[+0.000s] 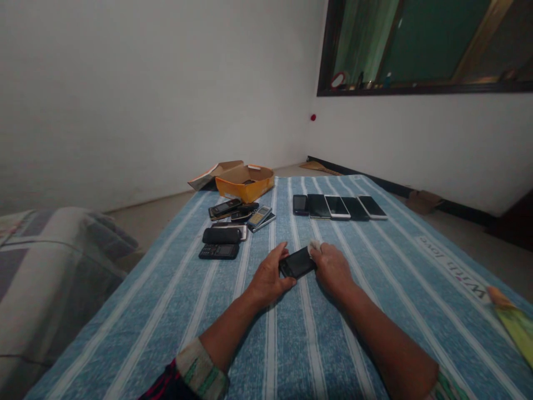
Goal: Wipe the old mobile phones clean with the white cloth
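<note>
My left hand (268, 278) grips the left end of a black smartphone (296, 263), holding it low over a blue striped bedsheet (266, 344). My right hand (331, 269) is shut on a small white cloth (315, 246), which presses against the phone's right end. The phone's screen faces up and is dark. Ahead and to the left lie a heap of old mobile phones (237, 214) and a black keypad phone (219, 251). A row of several smartphones (337, 206) lies face up ahead and to the right.
An open orange cardboard box (245, 183) sits at the sheet's far edge. A yellow-green object (514, 328) lies at the right edge. Grey-patterned bedding (54, 266) is bunched at the left. White walls stand beyond, with a dark-framed window (425, 47) high on the right.
</note>
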`<move>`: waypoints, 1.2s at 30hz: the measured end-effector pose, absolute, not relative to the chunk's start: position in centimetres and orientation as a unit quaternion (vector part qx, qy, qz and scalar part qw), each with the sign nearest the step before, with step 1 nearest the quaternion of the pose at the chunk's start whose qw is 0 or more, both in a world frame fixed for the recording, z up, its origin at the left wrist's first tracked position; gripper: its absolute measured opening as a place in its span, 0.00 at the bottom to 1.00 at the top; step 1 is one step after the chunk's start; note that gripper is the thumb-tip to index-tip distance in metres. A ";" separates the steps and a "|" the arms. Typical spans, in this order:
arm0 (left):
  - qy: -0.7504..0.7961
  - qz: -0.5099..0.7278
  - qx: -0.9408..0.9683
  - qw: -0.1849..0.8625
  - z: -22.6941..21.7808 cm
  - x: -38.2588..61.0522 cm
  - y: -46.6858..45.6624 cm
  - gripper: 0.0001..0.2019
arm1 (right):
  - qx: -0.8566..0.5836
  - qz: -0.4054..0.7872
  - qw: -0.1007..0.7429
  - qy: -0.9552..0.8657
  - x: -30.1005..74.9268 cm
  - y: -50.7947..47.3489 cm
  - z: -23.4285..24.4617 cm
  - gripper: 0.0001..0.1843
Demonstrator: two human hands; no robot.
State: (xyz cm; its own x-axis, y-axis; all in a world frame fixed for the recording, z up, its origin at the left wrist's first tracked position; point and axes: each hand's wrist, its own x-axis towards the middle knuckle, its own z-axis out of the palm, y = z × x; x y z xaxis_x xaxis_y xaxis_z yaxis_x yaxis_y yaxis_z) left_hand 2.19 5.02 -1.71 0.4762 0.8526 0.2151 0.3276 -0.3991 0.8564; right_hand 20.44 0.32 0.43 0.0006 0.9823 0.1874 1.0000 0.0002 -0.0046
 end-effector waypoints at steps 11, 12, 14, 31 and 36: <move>0.374 0.345 0.757 0.411 -2.2 2.5 5.5 0.46 | -0.704 -0.068 0.060 -0.705 20.9 0.3 0.6 0.21; 0.374 0.342 0.756 0.414 -2.2 2.5 5.5 0.46 | -0.703 -0.070 0.059 -0.705 20.9 0.2 0.6 0.21; 0.374 0.338 0.756 0.417 -2.2 2.4 5.5 0.46 | -0.703 -0.072 0.060 -0.705 20.9 -0.1 0.5 0.21; 0.377 0.338 0.763 0.401 -2.1 2.4 5.2 0.45 | -0.703 -0.071 0.075 -0.703 20.5 -0.8 0.3 0.21; 0.374 0.337 0.763 0.405 -2.1 2.4 5.1 0.45 | -0.708 -0.065 0.072 -0.699 20.6 -0.9 0.5 0.22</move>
State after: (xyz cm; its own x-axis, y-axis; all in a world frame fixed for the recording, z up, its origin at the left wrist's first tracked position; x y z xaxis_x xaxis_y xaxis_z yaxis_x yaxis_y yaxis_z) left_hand 2.45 5.14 -2.13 0.4919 0.8445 0.2119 0.2986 -0.3922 0.8701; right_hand 20.59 -0.89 0.49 0.0139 0.9813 0.1920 0.9999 -0.0121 -0.0107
